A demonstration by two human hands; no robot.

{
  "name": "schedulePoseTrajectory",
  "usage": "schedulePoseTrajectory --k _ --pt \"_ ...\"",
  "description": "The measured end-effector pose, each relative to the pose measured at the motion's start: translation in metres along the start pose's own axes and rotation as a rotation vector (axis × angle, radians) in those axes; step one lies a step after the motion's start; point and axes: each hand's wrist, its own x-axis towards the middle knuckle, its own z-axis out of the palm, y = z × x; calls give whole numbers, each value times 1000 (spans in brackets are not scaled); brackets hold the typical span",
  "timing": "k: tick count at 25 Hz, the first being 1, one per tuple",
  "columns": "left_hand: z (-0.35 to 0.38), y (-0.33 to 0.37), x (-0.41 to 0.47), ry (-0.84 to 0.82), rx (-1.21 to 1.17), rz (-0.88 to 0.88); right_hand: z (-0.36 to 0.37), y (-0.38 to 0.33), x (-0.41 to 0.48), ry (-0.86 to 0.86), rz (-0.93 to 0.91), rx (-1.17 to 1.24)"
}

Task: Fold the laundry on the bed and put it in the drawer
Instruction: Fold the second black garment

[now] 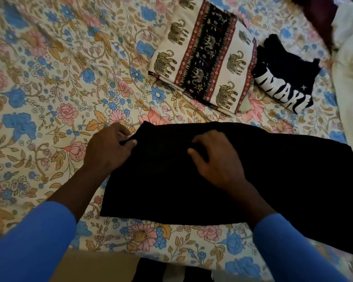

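Head view: the left hand [108,147] holds a narrow grip, thumb and forefinger closed together on the upper left corner of the black garment [171,190], with the other fingers curled behind. A small tuck of cloth sits between the pads.

The right hand [214,157] lies on top of the same garment, near its upper edge. Its fingers are bent and spread, with the tips down on the fabric. The cloth is too dark to show whether this grip nips a fold or only presses.

The black garment lies flat on the bed [49,88], close to the near edge. It is a matte, dense fabric with straight left and bottom edges, and it runs out of view to the right.

The bed cover is cream with blue and pink flowers and tan leaves, lightly creased.

Farther back lies a folded elephant-print cloth [204,55], a thick rectangle in cream with a dark central band and red borders. Just beside it on the right lies a folded dark shirt [283,78] with white lettering.

Pale rumpled bedding [351,68] and a maroon cloth [318,15] occupy the far right.

Both forearms wear smooth blue sleeves [29,241].
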Motion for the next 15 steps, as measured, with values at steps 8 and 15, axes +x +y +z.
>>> schedulePoseTrajectory --k 8,15 --pt "-23 -5 -7 -106 -170 -219 46 -65 -34 -334 -108 99" --pt "12 33 8 -99 74 202 35 -50 -26 105 155 374"
